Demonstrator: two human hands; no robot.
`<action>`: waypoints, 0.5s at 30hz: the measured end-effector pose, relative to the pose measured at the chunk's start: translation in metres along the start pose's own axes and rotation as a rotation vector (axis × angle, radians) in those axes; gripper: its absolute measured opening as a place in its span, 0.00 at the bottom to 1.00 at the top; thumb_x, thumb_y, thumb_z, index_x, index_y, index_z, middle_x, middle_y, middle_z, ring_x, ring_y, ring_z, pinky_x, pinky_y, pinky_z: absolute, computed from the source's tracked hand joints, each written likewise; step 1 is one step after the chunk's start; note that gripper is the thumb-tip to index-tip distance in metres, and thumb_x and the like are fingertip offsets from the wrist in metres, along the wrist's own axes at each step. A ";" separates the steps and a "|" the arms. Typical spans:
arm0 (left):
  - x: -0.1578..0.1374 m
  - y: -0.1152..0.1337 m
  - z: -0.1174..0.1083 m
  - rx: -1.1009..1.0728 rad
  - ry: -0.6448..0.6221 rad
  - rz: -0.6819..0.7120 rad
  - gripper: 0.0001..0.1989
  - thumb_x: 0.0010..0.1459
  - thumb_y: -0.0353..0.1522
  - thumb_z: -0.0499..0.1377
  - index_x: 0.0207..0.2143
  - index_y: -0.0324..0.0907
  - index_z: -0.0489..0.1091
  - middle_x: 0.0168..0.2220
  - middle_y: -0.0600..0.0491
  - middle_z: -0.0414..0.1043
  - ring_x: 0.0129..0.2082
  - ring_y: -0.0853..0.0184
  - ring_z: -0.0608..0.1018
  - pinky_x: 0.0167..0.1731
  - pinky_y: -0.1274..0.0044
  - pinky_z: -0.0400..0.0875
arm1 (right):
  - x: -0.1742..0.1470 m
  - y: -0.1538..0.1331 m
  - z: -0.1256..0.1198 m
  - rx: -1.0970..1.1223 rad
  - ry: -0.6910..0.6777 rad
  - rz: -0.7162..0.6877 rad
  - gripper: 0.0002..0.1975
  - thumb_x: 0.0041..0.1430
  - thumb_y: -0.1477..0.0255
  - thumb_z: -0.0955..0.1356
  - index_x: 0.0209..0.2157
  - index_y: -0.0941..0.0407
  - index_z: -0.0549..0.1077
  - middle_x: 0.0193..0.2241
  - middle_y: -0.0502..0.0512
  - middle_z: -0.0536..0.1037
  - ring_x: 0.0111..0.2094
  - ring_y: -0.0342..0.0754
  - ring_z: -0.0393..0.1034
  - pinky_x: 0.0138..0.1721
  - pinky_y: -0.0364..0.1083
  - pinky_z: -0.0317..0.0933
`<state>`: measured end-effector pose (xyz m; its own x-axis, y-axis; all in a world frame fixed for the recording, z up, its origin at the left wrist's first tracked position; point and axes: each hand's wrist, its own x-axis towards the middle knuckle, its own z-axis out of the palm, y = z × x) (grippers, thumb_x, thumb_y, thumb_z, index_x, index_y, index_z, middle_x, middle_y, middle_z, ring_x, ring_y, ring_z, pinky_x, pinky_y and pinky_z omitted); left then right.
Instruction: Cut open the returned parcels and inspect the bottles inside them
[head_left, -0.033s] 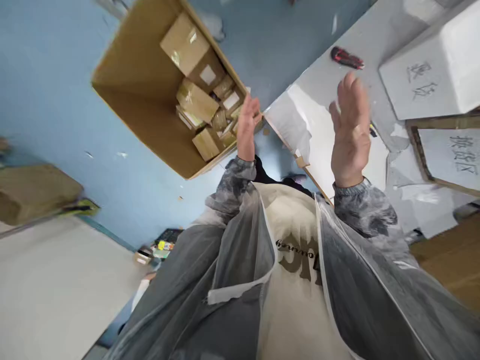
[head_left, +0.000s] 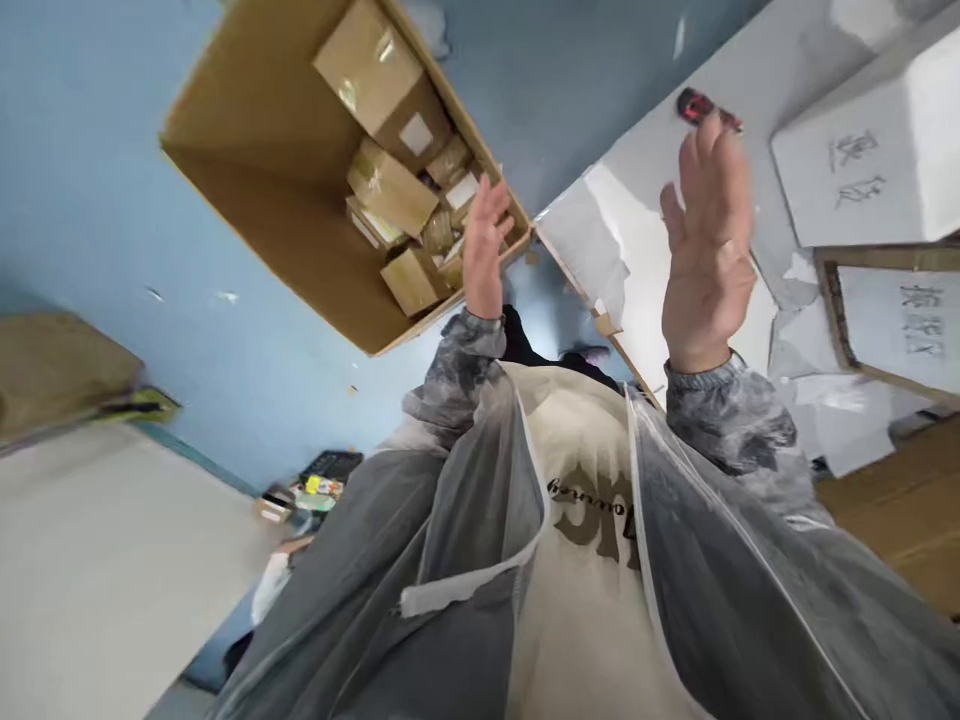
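My left hand (head_left: 486, 245) is open with fingers spread, holding nothing. It overlaps the near right rim of a big open cardboard carton (head_left: 262, 210); whether it touches the rim I cannot tell. Inside the carton lie several small brown boxes (head_left: 394, 185), some with white labels and shiny tape. My right hand (head_left: 709, 255) is also open and holds nothing, its palm flat and fingers stretched upward over the white table (head_left: 645, 310). Its fingertips partly cover a small red and black tool (head_left: 694, 105) on the table.
A white box (head_left: 862, 170) with handwriting and a cardboard box with a handwritten white sheet (head_left: 911, 320) stand at the right. A brown carton (head_left: 900, 500) is below them. At the left are another carton (head_left: 67, 370) and a pale tabletop (head_left: 127, 560). The floor (head_left: 187, 270) is blue.
The view has shifted slightly. My left hand has moved a little left, further over the carton's rim. My right fingertips now overlap the red and black tool. Both hands stay open.
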<state>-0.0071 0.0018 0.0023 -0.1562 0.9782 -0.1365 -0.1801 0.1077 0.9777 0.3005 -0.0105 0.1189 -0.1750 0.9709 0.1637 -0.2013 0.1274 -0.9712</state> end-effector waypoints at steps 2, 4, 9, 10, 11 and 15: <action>0.001 0.008 -0.011 -0.011 0.071 0.052 0.49 0.65 0.77 0.68 0.78 0.65 0.79 0.80 0.53 0.81 0.85 0.43 0.74 0.82 0.49 0.74 | 0.030 -0.032 0.011 0.030 -0.038 -0.011 0.32 0.81 0.37 0.66 0.81 0.15 0.75 0.84 0.10 0.66 0.97 0.62 0.41 0.97 0.63 0.44; -0.004 0.016 -0.016 0.014 0.092 0.086 0.50 0.71 0.75 0.65 0.81 0.58 0.76 0.81 0.47 0.80 0.85 0.44 0.74 0.80 0.51 0.75 | 0.046 -0.046 0.025 0.036 -0.062 0.000 0.29 0.84 0.38 0.66 0.80 0.16 0.77 0.83 0.13 0.68 0.96 0.62 0.44 0.98 0.63 0.43; -0.023 0.024 0.012 0.066 -0.036 0.081 0.39 0.80 0.68 0.64 0.79 0.59 0.77 0.79 0.47 0.81 0.81 0.46 0.79 0.76 0.54 0.77 | 0.012 0.022 0.046 -0.083 -0.054 0.085 0.30 0.88 0.34 0.63 0.83 0.18 0.72 0.87 0.22 0.68 0.93 0.59 0.57 0.97 0.65 0.54; -0.025 0.020 0.019 0.052 -0.067 0.044 0.38 0.81 0.68 0.64 0.79 0.58 0.77 0.78 0.47 0.81 0.79 0.46 0.80 0.76 0.53 0.78 | -0.003 0.049 0.045 -0.122 0.008 0.178 0.32 0.88 0.33 0.63 0.83 0.22 0.73 0.87 0.25 0.68 0.93 0.58 0.58 0.97 0.66 0.54; -0.024 0.014 0.025 0.041 -0.103 -0.011 0.39 0.81 0.68 0.64 0.78 0.58 0.77 0.77 0.46 0.81 0.78 0.46 0.80 0.76 0.53 0.77 | -0.019 0.077 0.040 -0.180 0.098 0.291 0.37 0.85 0.29 0.63 0.82 0.26 0.74 0.87 0.32 0.70 0.92 0.59 0.60 0.96 0.67 0.54; -0.015 -0.021 0.042 0.071 -0.263 -0.201 0.48 0.75 0.75 0.64 0.80 0.56 0.77 0.77 0.40 0.78 0.80 0.39 0.78 0.80 0.47 0.73 | -0.088 0.169 -0.013 -0.493 0.541 0.686 0.38 0.83 0.38 0.67 0.77 0.49 0.76 0.85 0.63 0.74 0.88 0.64 0.64 0.92 0.72 0.59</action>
<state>0.0402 -0.0073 -0.0092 0.1328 0.9475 -0.2907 -0.1127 0.3059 0.9454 0.2946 -0.0717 -0.0617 0.3831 0.8120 -0.4404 0.2220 -0.5437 -0.8094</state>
